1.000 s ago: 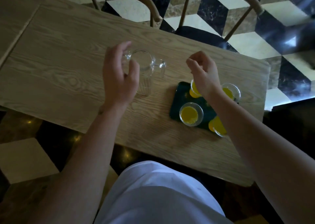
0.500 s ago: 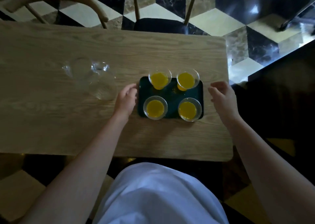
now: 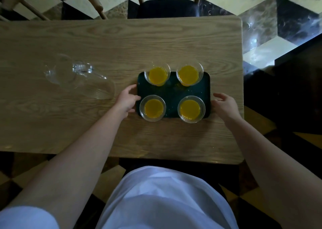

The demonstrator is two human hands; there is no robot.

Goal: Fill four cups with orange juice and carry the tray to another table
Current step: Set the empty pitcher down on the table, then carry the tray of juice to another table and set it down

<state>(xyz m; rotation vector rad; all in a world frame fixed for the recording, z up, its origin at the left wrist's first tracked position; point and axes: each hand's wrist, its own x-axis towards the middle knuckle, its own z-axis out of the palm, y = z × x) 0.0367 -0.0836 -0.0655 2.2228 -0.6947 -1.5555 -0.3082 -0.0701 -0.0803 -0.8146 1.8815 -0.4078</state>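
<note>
The table (image 3: pixel 104 42) carries everything, and the dark tray (image 3: pixel 171 93) sits toward its right end, a little back from the near edge. Left of the tray stands an empty glass jug (image 3: pixel 78 77), well apart from it. On the tray are four clear cups in two rows, each holding orange juice: far-left cup (image 3: pixel 157 74), far-right cup (image 3: pixel 189 73), near-left cup (image 3: pixel 152 108) and near-right cup (image 3: pixel 191 109).

The left hand (image 3: pixel 127 98) is at the tray's left edge, fingers loosely curled and seemingly touching the rim, with nothing gripped yet. The right hand (image 3: pixel 224 103) is just beside the tray's right edge, open and spread, holding nothing.

Pouring looks finished; lifting is the step in hand. The main risk is a tilt: if one hand rises sooner than the other, the juice will slosh and the cups may slide. The two far cups overhang the tray's back rim in this view, so they would likely go first. A shallow pinch at the rims could also slip under the load.
</note>
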